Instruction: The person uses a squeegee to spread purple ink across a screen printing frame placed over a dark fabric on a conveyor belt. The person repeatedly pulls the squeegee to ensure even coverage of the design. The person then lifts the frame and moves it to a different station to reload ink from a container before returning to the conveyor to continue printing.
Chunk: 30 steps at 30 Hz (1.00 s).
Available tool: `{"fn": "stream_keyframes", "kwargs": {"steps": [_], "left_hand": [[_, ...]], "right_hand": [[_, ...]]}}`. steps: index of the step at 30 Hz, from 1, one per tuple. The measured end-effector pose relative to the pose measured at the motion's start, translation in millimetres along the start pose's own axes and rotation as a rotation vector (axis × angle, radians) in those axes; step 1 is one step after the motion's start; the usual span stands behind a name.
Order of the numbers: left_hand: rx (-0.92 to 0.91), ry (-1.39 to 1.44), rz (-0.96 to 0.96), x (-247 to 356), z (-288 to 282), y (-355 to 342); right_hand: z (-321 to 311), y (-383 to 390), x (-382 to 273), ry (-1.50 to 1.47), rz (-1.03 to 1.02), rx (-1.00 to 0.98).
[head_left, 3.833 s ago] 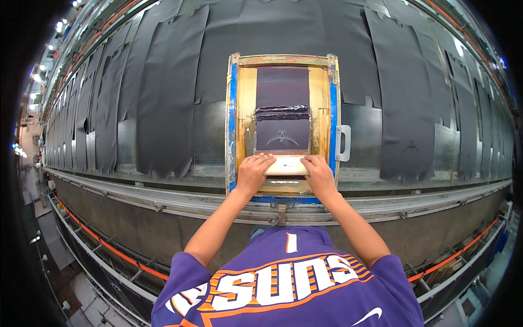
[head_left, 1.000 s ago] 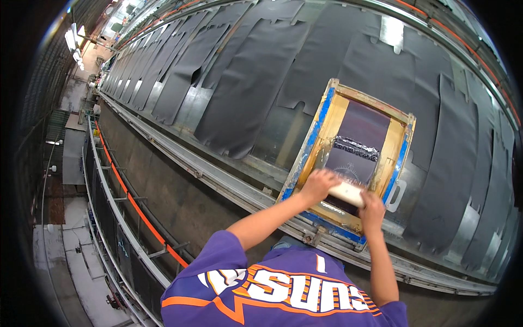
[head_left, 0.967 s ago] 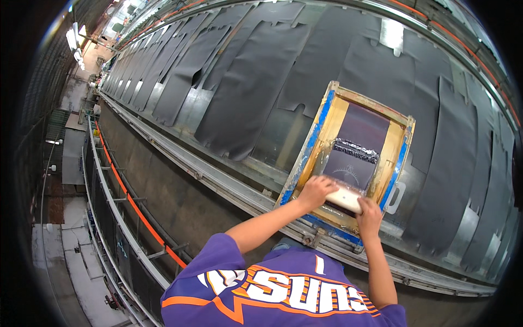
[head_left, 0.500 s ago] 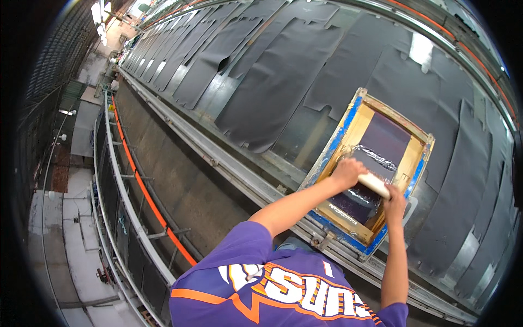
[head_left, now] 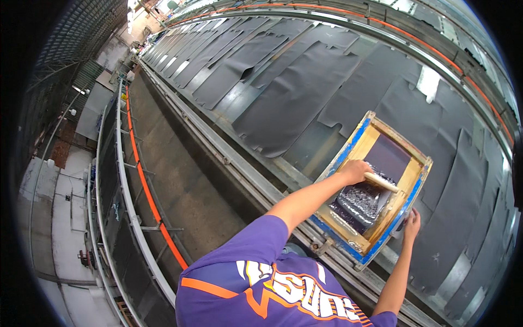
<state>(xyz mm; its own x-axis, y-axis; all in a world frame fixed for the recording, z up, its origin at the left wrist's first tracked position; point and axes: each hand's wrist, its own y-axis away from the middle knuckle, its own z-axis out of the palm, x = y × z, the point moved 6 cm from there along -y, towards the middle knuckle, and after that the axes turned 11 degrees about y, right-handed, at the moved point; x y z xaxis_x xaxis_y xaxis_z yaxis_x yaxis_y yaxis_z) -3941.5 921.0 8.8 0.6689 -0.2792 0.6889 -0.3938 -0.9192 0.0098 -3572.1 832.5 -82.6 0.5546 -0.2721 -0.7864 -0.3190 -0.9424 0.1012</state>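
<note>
A wooden screen-printing frame (head_left: 419, 182) with blue-painted edges lies on the long table at the right. Inside it, my left hand (head_left: 357, 170) is closed round the left end of a squeegee (head_left: 383, 182) with a pale handle, laid crosswise over the screen. Dark, glossy ink (head_left: 359, 200) is smeared on the near half of the mesh; the far half (head_left: 391, 155) looks smoother and purplish. Outside the frame's right edge, my right hand (head_left: 412, 223) has its fingers curled at the pale side handle, which it mostly hides.
Dark sheets (head_left: 299, 98) cover the long metal table in a row running far left, with shiny gaps between them. A metal rail (head_left: 218, 152) follows the table's near edge. Left of the walkway stands a rack with an orange strip (head_left: 143, 188).
My right hand has let go of the squeegee and moved right and down to the frame's outer side. My left hand still holds the squeegee. The whole view has shifted slightly.
</note>
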Motion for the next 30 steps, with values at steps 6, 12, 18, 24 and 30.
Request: {"fn": "stream_keyframes", "kwargs": {"steps": [6, 12, 18, 24, 30], "left_hand": [[0.240, -0.096, 0.216, 12.8, 30.6, 105.5], [0.109, 0.083, 0.259, 19.2, -23.1, 206.7], [0.147, 0.056, 0.153, -86.9, -166.4, 237.2], [0.105, -0.021, 0.121, -223.9, -292.3, 268.1], [0.147, -0.123, 0.134, -272.0, -317.8, 288.4]], "right_hand": [[5.1, 0.4, -15.2, -0.027, 0.125, 0.119], [-15.0, 31.3, -147.3, 0.247, -0.083, 0.367], [129.2, 55.3, -279.2, 0.103, -0.152, 0.331], [309.6, 78.1, -343.8, -0.044, -0.068, 0.345], [369.8, 77.6, -371.9, 0.017, -0.020, 0.304]]}}
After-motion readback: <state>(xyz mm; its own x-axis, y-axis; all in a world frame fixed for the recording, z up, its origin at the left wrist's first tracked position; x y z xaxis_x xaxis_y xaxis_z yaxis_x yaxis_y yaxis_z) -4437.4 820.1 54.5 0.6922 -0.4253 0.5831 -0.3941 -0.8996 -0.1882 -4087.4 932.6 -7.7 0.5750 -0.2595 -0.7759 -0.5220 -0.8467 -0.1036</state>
